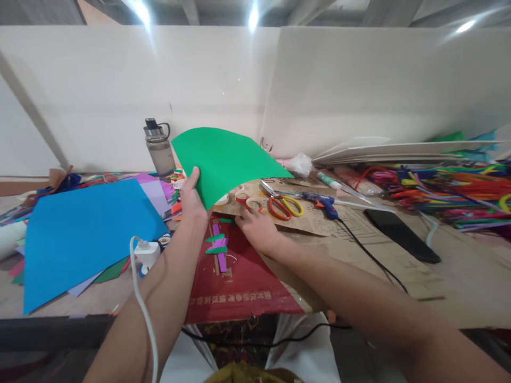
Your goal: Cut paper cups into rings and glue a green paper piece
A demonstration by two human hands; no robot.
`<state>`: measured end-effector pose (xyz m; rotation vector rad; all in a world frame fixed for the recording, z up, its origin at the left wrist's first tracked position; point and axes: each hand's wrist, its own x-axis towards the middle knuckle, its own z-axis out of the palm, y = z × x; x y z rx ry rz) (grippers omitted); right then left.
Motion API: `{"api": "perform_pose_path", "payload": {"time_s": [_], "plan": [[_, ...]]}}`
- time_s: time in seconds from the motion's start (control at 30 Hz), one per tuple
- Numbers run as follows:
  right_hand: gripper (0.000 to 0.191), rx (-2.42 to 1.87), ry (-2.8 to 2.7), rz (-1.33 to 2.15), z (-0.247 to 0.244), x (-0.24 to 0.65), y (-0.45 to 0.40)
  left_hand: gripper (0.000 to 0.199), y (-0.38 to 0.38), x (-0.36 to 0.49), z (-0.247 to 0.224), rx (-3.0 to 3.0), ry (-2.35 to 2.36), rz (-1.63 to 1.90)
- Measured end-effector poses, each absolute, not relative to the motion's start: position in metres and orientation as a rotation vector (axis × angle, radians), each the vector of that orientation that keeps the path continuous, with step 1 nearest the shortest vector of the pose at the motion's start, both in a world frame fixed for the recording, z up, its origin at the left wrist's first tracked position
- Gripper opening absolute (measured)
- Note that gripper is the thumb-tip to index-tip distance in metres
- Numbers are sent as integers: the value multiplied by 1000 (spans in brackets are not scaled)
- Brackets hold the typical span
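Note:
My left hand (192, 198) is closed on the lower left edge of a large green craft sheet (223, 159), thumb on top. The sheet is raised above the table and bends down towards its right corner. My right hand (258, 230) rests low over the brown paper's edge, fingers bent but apart, just in front of two small ring-shaped rolls (254, 205). Nothing shows in its grip. Left of it, purple strips (219, 250) and small green leaf-like pieces (216, 250) lie on red cardboard (243, 290). Scissors (285, 206) with red and yellow handles lie beyond.
A blue glue gun (328, 206) trails a black cord, with a black phone-like slab (401, 234) to its right. Pipe cleaners (455, 186) are heaped far right. A blue sheet (88, 239), white plug (147, 252) with cable, and water bottle (159, 151) stand left.

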<state>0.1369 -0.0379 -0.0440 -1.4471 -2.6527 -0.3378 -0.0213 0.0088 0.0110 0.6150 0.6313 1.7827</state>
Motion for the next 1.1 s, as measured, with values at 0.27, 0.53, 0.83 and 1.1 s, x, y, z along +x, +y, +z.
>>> {"api": "perform_pose_path", "payload": {"time_s": [0.27,0.53,0.83,1.1], "plan": [[35,-1505,-2617,-236,-48,114,-56,33,10,-23,9,576,655,1779],[52,-1261,-2537,38,-64,112,-58,33,10,-22,9,595,702,1783],[47,-719,-2593,623,-51,121,-65,43,11,-21,5,587,693,1770],[63,-802,-2655,526,-57,124,-65,46,15,-22,-1,672,725,1826]]}}
